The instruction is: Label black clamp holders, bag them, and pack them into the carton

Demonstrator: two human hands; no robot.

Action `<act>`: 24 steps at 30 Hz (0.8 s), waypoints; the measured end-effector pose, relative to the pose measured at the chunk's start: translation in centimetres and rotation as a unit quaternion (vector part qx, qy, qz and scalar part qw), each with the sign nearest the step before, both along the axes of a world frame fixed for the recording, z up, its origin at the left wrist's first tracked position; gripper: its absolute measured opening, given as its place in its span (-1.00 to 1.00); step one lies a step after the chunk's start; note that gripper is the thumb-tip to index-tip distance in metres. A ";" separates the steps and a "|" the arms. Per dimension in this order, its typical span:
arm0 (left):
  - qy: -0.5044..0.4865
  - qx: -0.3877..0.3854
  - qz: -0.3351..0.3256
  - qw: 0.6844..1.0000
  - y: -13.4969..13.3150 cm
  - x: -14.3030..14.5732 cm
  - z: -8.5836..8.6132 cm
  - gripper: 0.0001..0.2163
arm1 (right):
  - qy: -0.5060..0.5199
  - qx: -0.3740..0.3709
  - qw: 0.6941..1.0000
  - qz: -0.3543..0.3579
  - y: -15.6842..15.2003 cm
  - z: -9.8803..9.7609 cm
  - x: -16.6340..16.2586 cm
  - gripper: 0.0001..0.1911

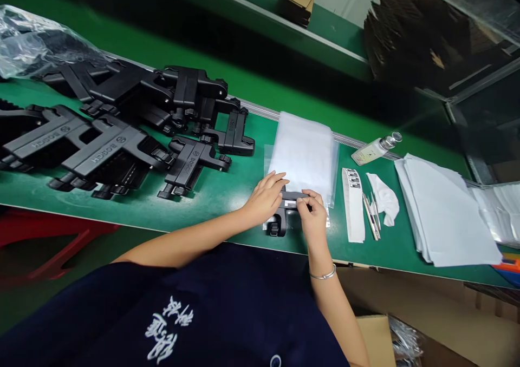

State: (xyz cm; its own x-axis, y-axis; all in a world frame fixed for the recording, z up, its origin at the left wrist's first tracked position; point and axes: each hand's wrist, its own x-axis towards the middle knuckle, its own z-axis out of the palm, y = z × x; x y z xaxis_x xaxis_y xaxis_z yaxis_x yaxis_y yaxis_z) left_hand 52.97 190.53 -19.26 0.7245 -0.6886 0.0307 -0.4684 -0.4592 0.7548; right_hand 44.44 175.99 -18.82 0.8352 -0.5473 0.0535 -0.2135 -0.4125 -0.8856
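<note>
A black plastic bracket point(280, 216) lies on a stack of clear plastic bags point(303, 150) near the bench's front edge. My left hand point(265, 198) rests over its left end, fingers fairly straight and pressed together, holding it down. At the other side, my right hand point(313, 211) has its thumb pressed on the bracket and its fingers curled around the far side. Between the hands, a small white label point(290, 204) shows on the black surface. Part of the bracket is hidden under my fingers.
Several black BOSCH brackets point(109, 145) crowd the green bench point(239, 194) on the left. Rightward are a label strip point(353, 210), tweezers point(371, 218), a white cloth point(384, 196), a pump bottle point(374, 150) and white sheets point(442, 210). A red stool point(52, 237) stands below left.
</note>
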 end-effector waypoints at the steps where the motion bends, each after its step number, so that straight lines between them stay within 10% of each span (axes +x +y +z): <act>1: 0.001 0.000 -0.001 1.000 0.0 0.0 0.0 -0.60 | 0.001 -0.001 1.000 0.001 0.0 0.0 0.0 -0.77; 24: -0.004 -0.001 -0.004 1.000 0.0 0.0 -0.1 -0.60 | 0.005 -0.005 1.000 0.007 -0.1 0.3 0.1 -0.76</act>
